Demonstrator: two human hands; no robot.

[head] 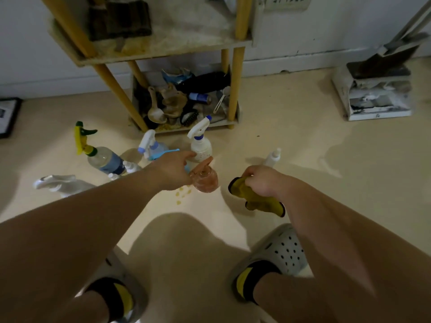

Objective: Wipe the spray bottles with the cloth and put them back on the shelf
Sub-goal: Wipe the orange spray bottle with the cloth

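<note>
Both bare arms (105,206) reach forward and down. The left hand (172,170) stretches its fingers ahead; the right hand (261,183) clenches a yellow cloth (242,190).

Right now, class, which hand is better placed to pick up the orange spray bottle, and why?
Left: the left hand is right beside the orange spray bottle; the right hand grips the yellow cloth.

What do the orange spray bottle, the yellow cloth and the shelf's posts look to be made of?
Orange spray bottle: translucent plastic, glossy; light shows through its body.
Yellow cloth: soft fabric, perhaps microfibre; it bunches and droops, with a dark edge trim.
Shelf posts: likely wood, matt yellow round rods; uncertain.
</note>
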